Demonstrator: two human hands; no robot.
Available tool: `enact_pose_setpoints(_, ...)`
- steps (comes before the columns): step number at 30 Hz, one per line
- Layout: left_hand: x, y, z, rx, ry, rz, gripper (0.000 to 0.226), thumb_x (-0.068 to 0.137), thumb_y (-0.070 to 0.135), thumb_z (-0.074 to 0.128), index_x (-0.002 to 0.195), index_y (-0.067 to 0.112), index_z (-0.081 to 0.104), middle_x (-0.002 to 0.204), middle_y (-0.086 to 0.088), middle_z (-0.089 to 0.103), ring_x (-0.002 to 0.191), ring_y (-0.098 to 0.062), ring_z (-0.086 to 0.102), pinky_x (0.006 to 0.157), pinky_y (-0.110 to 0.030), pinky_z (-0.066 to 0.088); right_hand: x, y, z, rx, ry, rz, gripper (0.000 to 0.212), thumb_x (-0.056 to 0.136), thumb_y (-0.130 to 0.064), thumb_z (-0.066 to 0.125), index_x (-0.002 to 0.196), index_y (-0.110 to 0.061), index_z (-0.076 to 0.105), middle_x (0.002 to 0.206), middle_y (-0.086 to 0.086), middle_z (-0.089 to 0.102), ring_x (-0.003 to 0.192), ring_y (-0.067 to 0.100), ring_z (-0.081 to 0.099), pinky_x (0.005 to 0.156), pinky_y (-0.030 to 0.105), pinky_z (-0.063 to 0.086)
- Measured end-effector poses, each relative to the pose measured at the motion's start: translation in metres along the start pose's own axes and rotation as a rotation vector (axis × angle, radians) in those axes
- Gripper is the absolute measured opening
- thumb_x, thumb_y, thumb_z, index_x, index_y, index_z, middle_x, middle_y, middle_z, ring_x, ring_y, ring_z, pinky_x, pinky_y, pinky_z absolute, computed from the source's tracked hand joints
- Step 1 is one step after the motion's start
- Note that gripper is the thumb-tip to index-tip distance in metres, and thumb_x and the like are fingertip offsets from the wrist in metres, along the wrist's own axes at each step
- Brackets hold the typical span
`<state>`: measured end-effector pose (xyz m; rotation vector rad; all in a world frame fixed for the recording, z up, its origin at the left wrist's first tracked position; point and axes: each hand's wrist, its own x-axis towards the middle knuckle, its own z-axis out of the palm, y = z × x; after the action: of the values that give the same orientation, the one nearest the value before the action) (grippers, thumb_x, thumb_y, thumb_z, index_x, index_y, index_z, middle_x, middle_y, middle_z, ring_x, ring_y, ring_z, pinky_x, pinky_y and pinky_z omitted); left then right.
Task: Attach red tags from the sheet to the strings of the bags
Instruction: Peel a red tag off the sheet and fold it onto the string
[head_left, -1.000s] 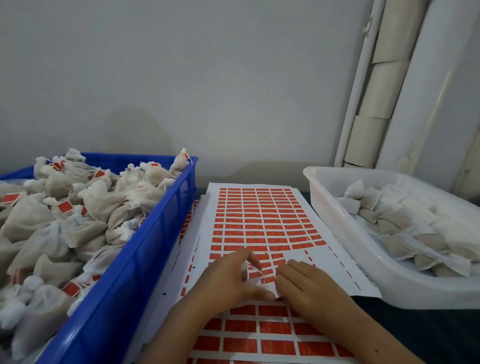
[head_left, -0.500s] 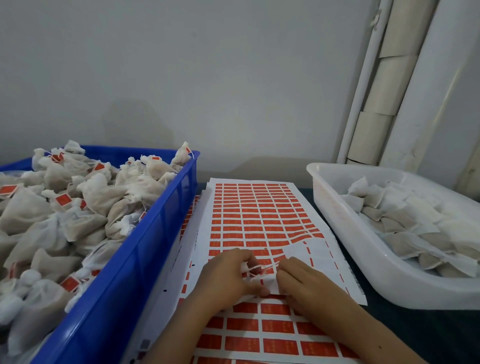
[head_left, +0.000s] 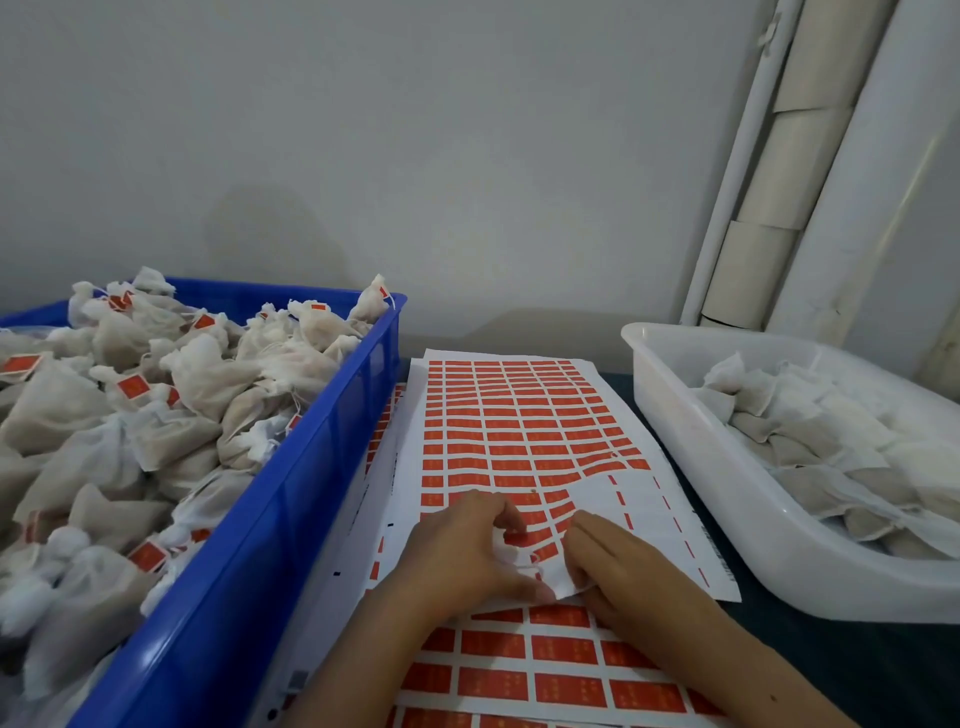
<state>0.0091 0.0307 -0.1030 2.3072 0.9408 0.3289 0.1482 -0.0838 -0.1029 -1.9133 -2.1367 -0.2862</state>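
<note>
A white sheet of red tags (head_left: 519, 415) lies between two bins, on top of another sheet (head_left: 545, 686) near me. My left hand (head_left: 467, 551) rests on the top sheet's near edge with fingers curled, pinching a thin white string (head_left: 511, 558). Beside it my right hand (head_left: 623, 577) pinches the lifted white backing (head_left: 563, 582) at that edge. The sheet's near right part (head_left: 597, 493), stripped of most tags, bulges upward. The bag on this string is hidden by my hands.
A blue crate (head_left: 311, 467) on the left is heaped with white bags, several carrying red tags (head_left: 132, 387). At the right, a white tray (head_left: 675, 415) holds untagged bags (head_left: 805, 431). A grey wall and pale pipes (head_left: 769, 208) stand behind.
Both hands stayed together at the sheet's near edge. The stripped right part of the sheet has lifted and curled up more. The string now shows less between my hands.
</note>
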Motion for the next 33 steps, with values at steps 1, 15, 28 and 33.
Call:
enact_pose_setpoints(1,0.000,0.000,0.001,0.002,-0.008,0.013,0.062,0.055,0.058,0.078,0.109,0.044,0.050,0.120,0.021,0.052,0.100,-0.005,0.054,0.082,-0.022,0.051,0.000,-0.001,0.000,-0.037,0.043,-0.042,0.051,0.062,-0.038,0.081,0.084,-0.029,0.036,0.076,-0.015,0.062,0.064,-0.007,0.047,0.058,-0.005,0.029)
enact_pose_setpoints(15,0.003,-0.005,0.008,-0.006,0.189,-0.029,0.025,0.078,0.044,0.068,0.069,0.034,0.047,0.072,0.020,0.051,0.062,-0.002,0.054,0.053,-0.008,0.033,-0.001,-0.002,-0.003,0.319,-0.003,0.139,0.022,0.084,-0.054,0.045,0.100,-0.050,0.031,0.101,-0.036,0.041,0.098,-0.009,0.045,0.077,0.007,0.039)
enact_pose_setpoints(28,-0.001,-0.007,0.005,-0.107,0.179,0.025,0.020,0.076,0.049,0.068,0.068,0.039,0.052,0.071,0.025,0.054,0.069,0.001,0.056,0.055,-0.007,0.034,0.022,-0.014,-0.003,0.050,0.127,0.189,0.023,0.085,-0.036,0.059,0.098,-0.018,0.067,0.103,-0.004,0.063,0.097,0.012,0.054,0.086,0.015,0.033)
enact_pose_setpoints(33,-0.001,-0.006,0.005,-0.131,0.211,0.016,0.018,0.076,0.041,0.071,0.068,0.037,0.056,0.069,0.024,0.054,0.066,0.000,0.057,0.055,-0.007,0.034,0.022,-0.012,0.000,0.136,0.154,0.195,0.025,0.088,-0.034,0.055,0.100,-0.016,0.067,0.105,-0.003,0.062,0.096,0.007,0.051,0.084,0.007,0.028)
